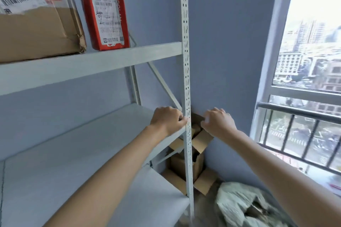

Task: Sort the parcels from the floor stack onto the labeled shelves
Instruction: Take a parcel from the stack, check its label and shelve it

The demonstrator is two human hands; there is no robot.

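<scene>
While a large cardboard parcel [35, 24] and a red parcel [106, 20] stand on the upper shelf [92, 64], the left hand [168, 120] curls at the upright post [187, 79], holding nothing I can make out. Right hand [217, 122] hovers loosely curled above open cardboard boxes [193, 153] on the floor.

Bright daylight from the overexposed window [311, 33] at right; wide-angle edge bending, lower-right motion blur.

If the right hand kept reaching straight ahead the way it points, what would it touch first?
Probably the open brown cardboard box wedged in the corner behind the white perforated shelf upright; the right hand is just above its flaps, though depth is unclear.
</scene>
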